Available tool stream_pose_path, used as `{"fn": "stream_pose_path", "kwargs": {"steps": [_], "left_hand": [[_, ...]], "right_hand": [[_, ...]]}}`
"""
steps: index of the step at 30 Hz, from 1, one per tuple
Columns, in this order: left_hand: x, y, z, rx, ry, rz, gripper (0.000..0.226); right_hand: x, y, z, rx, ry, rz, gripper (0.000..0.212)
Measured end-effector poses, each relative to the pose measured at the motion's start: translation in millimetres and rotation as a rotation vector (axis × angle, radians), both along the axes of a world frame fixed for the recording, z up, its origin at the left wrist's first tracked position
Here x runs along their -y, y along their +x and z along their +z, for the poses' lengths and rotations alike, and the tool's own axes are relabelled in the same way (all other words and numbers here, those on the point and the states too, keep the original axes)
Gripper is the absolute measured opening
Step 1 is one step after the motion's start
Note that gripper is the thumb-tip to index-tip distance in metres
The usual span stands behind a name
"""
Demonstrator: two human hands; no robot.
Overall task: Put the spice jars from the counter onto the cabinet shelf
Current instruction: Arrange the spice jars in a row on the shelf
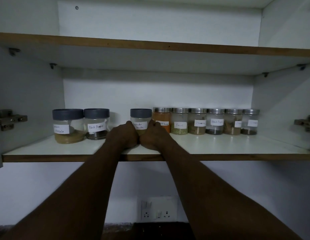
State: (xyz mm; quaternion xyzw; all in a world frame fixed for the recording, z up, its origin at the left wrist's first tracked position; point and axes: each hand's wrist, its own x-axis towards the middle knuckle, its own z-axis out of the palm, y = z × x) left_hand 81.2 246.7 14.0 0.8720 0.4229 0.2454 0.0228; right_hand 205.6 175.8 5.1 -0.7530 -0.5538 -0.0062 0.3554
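A clear jar with a grey lid, labelled coriander powder (140,121), stands on the white cabinet shelf (220,144). My left hand (124,135) and my right hand (153,135) wrap around its lower part from both sides, knuckles touching in front of it. To its left stand two grey-lidded jars, one labelled masala (68,126) and one black pepper (96,124). To its right runs a row of several steel-lidded jars, starting with an orange powder jar (162,118) and a fennel jar (179,121). The coriander jar's base is hidden by my hands.
An upper shelf (150,45) hangs above the jars. Cabinet hinges sit at the left wall (7,119) and the right wall (306,122). Below the shelf is a white wall with a socket and switch plate (158,209). A gap lies between the black pepper jar and the coriander jar.
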Motion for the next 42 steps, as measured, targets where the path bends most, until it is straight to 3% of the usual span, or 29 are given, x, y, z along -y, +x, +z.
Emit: {"fn": "stream_pose_path", "kwargs": {"steps": [5,9,14,20,26,34,42], "left_hand": [[-11,8,1,-0.074,0.036,-0.008,0.050],[-15,12,3,-0.132,0.040,-0.013,0.043],[-17,14,1,-0.161,0.073,-0.004,0.043],[-18,14,4,-0.255,0.099,-0.022,0.050],[-21,18,9,-0.315,0.056,-0.027,0.051],[-10,14,1,-0.209,0.123,0.044,0.040],[26,-20,-8,0.093,0.143,0.145,0.018]], "right_hand": [[-9,2,-1,0.051,-0.080,0.009,0.056],[-14,4,-1,0.025,-0.096,0.005,0.053],[-15,6,-1,0.033,-0.130,-0.062,0.072],[-20,3,2,0.246,-0.247,-0.029,0.054],[-23,5,3,0.372,-0.334,-0.065,0.059],[-16,4,3,0.411,-0.226,-0.021,0.040],[9,-15,4,0.551,0.014,0.084,0.026]]}}
